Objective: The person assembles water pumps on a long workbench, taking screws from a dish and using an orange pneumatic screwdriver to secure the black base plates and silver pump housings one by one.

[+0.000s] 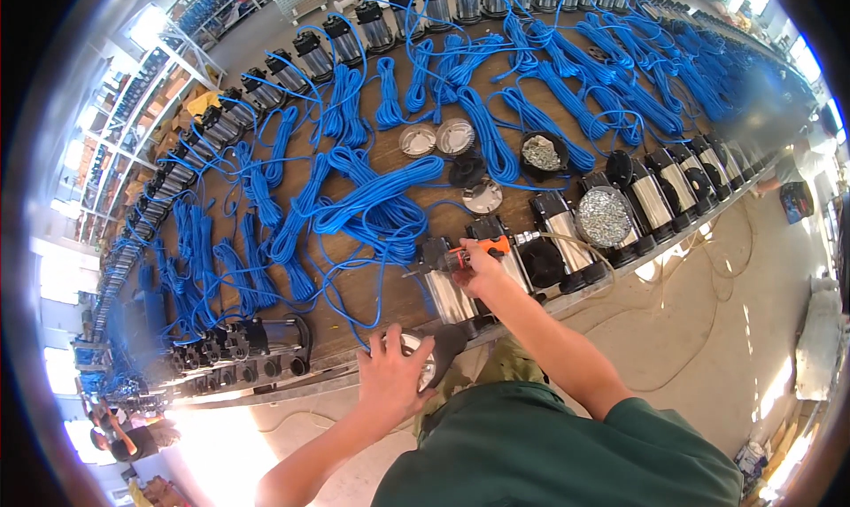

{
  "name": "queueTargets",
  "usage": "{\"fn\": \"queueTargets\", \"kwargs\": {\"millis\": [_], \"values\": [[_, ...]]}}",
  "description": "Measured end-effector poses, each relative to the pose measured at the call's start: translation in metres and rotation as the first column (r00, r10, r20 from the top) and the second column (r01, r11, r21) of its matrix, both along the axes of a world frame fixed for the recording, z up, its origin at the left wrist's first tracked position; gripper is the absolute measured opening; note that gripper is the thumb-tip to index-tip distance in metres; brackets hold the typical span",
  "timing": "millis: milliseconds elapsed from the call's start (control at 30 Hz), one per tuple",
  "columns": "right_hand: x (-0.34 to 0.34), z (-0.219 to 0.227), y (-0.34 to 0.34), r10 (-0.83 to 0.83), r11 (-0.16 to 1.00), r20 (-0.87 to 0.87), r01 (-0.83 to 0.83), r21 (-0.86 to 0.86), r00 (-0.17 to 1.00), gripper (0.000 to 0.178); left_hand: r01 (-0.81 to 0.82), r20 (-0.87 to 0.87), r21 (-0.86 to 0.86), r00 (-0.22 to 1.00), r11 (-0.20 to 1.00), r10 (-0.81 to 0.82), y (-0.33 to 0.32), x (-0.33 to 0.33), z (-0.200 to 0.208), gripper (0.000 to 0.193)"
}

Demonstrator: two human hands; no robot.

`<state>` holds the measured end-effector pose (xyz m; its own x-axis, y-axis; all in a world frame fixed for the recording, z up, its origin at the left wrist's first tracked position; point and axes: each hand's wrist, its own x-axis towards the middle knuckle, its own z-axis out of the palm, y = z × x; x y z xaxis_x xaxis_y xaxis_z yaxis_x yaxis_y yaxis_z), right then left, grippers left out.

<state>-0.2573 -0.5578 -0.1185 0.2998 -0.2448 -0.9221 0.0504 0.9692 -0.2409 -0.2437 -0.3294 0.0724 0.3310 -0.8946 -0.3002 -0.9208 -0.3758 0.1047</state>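
Note:
My right hand (481, 271) is closed round an orange air screwdriver (498, 245) with a hose fitting at its back; its tip points left, above a silver-bodied pump (450, 294) at the table's front edge. Lower left, my left hand (390, 370) grips a pump with a round metal end plate (422, 363), fingers spread over the plate's rim. The plate faces partly toward me, and a dark part (450, 340) of the pump shows on its right. Blue cable (376, 193) lies in coiled bundles just beyond both hands.
Bowls of small metal screws (606, 216) (543, 153) sit to the right, and loose metal discs (455, 137) lie mid-table. Rows of pumps (342, 38) line the far and right edges. A pale air hose (584, 241) runs off the right side to the floor.

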Motion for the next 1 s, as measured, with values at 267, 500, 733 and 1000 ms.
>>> {"fn": "queueTargets", "kwargs": {"millis": [267, 500, 733, 1000], "values": [[-0.044, 0.035, 0.069, -0.050, 0.996, 0.326, 0.072, -0.059, 0.944, 0.016, -0.129, -0.122, -0.226, 0.987, 0.966, 0.103, 0.063, 0.054, -0.002, 0.076], [-0.016, 0.110, 0.203, 0.129, 0.837, 0.664, -0.440, 0.325, 0.737, 0.059, -0.306, -0.182, -0.493, 0.952, 0.814, 0.248, 0.111, 0.063, 0.061, 0.075], [0.089, 0.085, 0.241, 0.434, 0.878, 0.470, -0.243, -0.412, 0.769, 0.047, -0.990, -0.994, -0.061, 0.072, 0.130, 0.079, 0.227, 0.054, -0.043, 0.100], [0.162, 0.044, 0.266, 0.886, -0.014, -0.036, -0.050, -0.999, 0.463, 0.086, -0.883, -0.904, 0.405, -0.349, 0.236, 0.247, 0.200, 0.141, -0.222, 0.046]]}}
